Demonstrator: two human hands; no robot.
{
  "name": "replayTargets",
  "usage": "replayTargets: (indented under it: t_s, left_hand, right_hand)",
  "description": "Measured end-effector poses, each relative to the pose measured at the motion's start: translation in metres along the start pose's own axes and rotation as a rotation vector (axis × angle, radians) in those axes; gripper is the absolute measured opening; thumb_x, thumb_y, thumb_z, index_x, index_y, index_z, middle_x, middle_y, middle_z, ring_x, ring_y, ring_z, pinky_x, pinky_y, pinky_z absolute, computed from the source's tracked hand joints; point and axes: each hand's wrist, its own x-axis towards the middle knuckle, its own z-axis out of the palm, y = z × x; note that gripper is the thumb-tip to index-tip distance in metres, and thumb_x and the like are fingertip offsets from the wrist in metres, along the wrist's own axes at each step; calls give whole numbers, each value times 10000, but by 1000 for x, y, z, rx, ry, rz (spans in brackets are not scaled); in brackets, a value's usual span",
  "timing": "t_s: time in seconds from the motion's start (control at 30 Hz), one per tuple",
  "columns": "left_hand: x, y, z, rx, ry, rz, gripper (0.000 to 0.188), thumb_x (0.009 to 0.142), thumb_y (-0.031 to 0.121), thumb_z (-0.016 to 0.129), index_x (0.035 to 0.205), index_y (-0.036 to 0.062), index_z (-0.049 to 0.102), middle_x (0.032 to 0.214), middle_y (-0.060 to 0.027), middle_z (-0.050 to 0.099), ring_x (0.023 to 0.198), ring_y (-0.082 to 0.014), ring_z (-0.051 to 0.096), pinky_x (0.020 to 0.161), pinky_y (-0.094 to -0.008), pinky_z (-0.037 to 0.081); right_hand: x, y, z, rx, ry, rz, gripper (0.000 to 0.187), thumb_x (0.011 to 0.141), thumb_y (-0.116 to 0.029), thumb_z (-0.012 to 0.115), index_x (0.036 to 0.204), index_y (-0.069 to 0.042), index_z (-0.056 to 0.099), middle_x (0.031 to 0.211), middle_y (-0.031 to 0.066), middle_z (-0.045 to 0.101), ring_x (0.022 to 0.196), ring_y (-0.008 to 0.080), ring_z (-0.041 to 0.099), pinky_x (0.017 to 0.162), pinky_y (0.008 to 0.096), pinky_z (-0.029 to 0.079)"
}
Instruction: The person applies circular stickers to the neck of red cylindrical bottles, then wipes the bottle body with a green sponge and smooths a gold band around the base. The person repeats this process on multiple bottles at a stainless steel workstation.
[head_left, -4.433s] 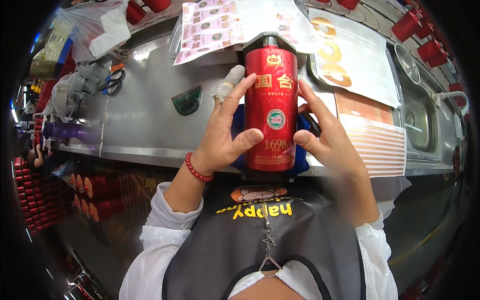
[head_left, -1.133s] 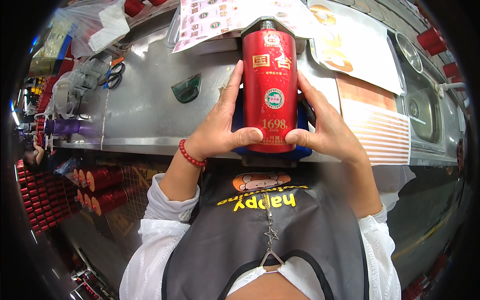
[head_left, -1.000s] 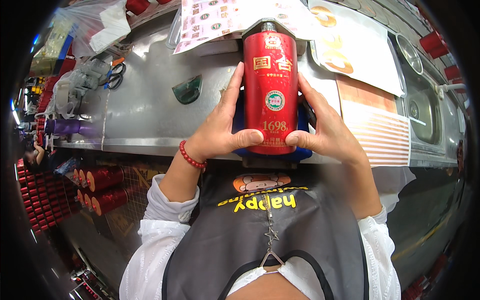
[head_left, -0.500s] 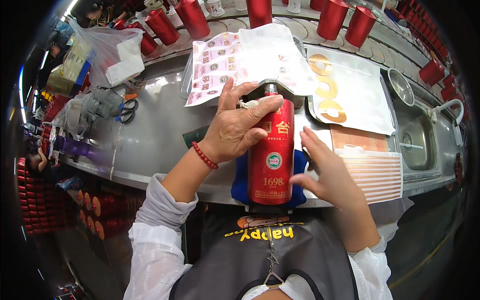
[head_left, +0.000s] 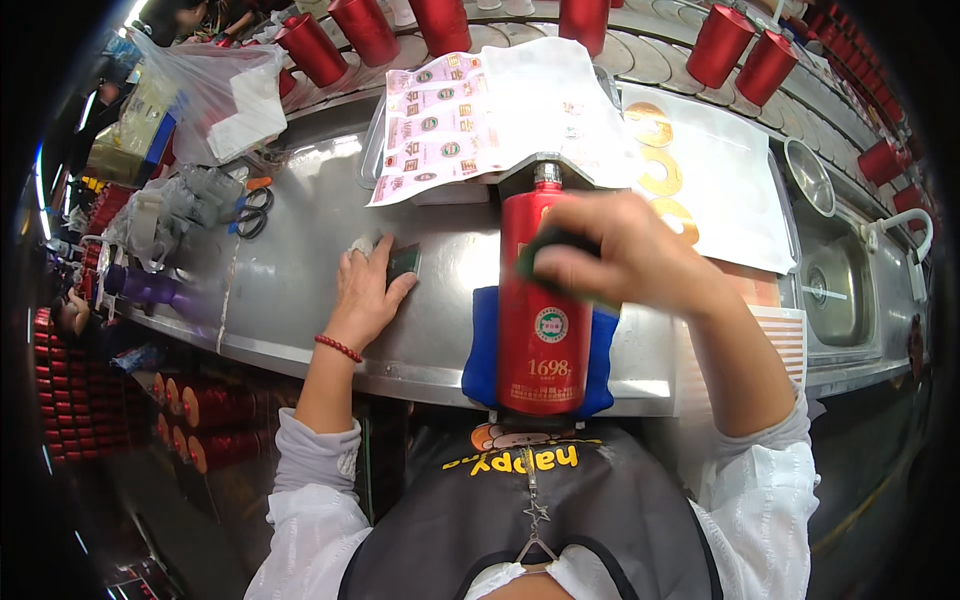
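Closed round a dark tool (head_left: 550, 247), blurred, my right hand (head_left: 632, 243) is over the bottle (head_left: 545, 355) at the table's (head_left: 300, 225) near edge; my left hand (head_left: 364, 292) spreads loosely by the green piece (head_left: 404, 261). Smoothing, I judge; next needs even pressure. Earlier, the left covered the bottle's shoulder.

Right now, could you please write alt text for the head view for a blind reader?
The right hand, motion-blurred, holds a dark object over a red bottle with a blue cloth under it. The left hand is at a dark green piece on a metal table.
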Motion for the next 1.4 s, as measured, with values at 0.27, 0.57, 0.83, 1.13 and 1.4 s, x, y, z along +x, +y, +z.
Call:
replayTargets:
  t_s: [0.27, 0.57, 0.83, 1.13, 1.4]
  left_hand:
    - [0, 11, -24, 218, -9, 145, 554, 846, 412, 746, 1305, 145, 590, 1140, -229, 572, 1148, -397, 469, 997, -469, 418]
    - [11, -8, -22, 168, 400, 521, 287, 984, 303, 617, 1097, 44, 670, 864, -100, 686, 692, -253, 609, 622, -364, 514]
    - [27, 101, -37, -1979, -180, -247, 390, 1062, 432, 465, 1078, 71, 611, 768, -31, 601, 559, -117, 508, 424, -202, 327]
    - [21, 159, -31, -1323, 62, 167, 286, 961, 128, 651, 1202, 55, 515, 986, -3, 612, 784, -35, 600, 624, -181, 509]
    - [-38, 153, -31, -1484, 146, -30, 286, 962, 95, 612, 1221, 30, 509, 1036, -52, 627, 894, -85, 601, 792, -247, 523]
  right_hand:
    - [-52, -40, 45, -204, 32, -464, 132, 747, -178, 660, 869, -148, 621, 800, 14, 488, 740, 184, 554, 745, 377, 439]
    - [-27, 8, 10, 192, 599, 301, 199, 901, -178, 706, 939, 10, 652, 734, 108, 650, 661, 141, 610, 621, 291, 494]
    - [-31, 2, 51, 597, 685, 271, 435, 927, -92, 655, 1331, 24, 540, 1110, 125, 679, 1037, 167, 633, 922, 283, 497]
    - [-34, 5, 66, 354, 756, 232, 324, 941, -117, 620, 1232, 24, 606, 1022, 166, 711, 938, 174, 674, 833, 296, 530]
    - [-79, -13, 74, 496, 830, 304, 315, 943, -98, 612, 1242, 2, 597, 1011, 103, 696, 891, 151, 658, 806, 290, 537]
